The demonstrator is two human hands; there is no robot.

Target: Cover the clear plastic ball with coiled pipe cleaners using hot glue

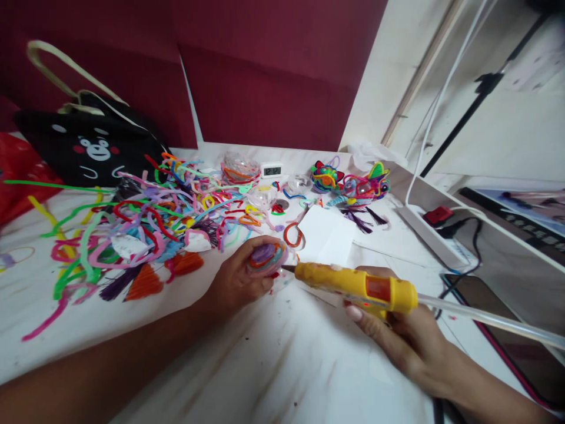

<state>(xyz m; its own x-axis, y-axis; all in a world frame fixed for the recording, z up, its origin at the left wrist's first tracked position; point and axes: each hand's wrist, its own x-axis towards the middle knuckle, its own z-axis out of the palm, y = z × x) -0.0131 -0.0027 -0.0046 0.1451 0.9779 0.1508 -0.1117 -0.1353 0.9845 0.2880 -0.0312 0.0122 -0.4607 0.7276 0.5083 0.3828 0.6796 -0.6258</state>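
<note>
My left hand (236, 280) is closed around a clear plastic ball (267, 259) wound with purple, orange and blue pipe cleaners. In my right hand (410, 341) is a yellow hot glue gun (348, 285), with a long clear glue stick (489, 318) coming out of its back end. The gun's dark nozzle points left and sits right at the ball's side; whether it touches cannot be made out. A white sheet of paper (326, 232) lies just behind the gun.
A tangled heap of pipe cleaners (145, 224) covers the left side, before a black bag (92, 147). Finished-looking colourful ornaments (326, 176) and a small digital clock (271, 170) stand at the back. On the right are a power strip (435, 238) and a phone (507, 330).
</note>
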